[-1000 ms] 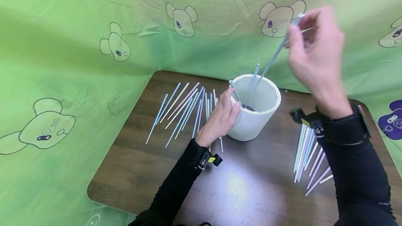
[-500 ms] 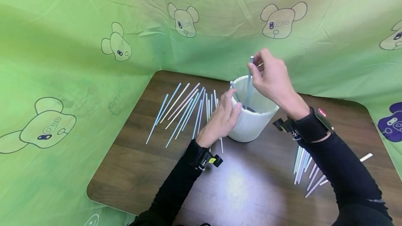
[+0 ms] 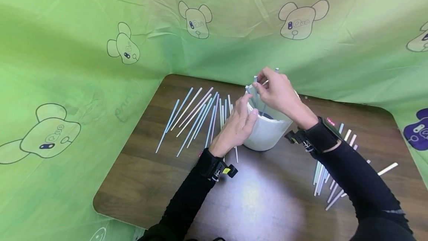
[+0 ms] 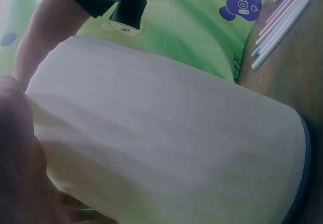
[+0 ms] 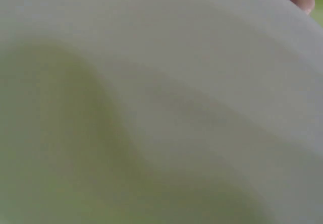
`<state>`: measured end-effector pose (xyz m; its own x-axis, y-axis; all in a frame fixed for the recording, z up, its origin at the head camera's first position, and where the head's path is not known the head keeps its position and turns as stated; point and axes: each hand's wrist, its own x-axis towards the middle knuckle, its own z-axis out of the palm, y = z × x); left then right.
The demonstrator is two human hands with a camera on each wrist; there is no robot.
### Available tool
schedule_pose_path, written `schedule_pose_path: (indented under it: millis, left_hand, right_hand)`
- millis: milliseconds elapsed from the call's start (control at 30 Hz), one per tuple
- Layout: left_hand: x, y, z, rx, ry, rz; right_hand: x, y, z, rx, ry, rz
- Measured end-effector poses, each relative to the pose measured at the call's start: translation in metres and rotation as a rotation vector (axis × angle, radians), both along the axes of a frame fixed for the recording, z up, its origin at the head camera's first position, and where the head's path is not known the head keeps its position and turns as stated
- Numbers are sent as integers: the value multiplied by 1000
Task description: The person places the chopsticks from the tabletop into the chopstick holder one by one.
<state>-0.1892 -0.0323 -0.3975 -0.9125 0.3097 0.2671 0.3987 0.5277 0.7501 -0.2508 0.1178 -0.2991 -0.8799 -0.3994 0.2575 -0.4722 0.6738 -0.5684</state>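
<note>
Fingers of the right hand pinched a blue stick near its top, its long axis close to upright and its lower part down inside the white bucket. Just left of it, another blue stick leaned at the rim, nearer the left hand, whose fingers curled against the bucket's left side. Farther out on the table, loose sticks lay fanned to the left, and a second bunch lay partly hidden below the right forearm.

Head view looks down; wrist views (very close) share the bucket.
</note>
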Motion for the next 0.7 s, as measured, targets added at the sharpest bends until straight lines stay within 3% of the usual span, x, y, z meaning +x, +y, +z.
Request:
schedule_pose_path:
  millis: [300, 700]
  left_hand:
    - [0, 0, 0, -2, 22, -1]
    - [0, -1, -1, -11, 48, 8]
  right_hand:
    - [0, 0, -7, 0, -57, 88]
    - [2, 4, -3, 14, -103, 90]
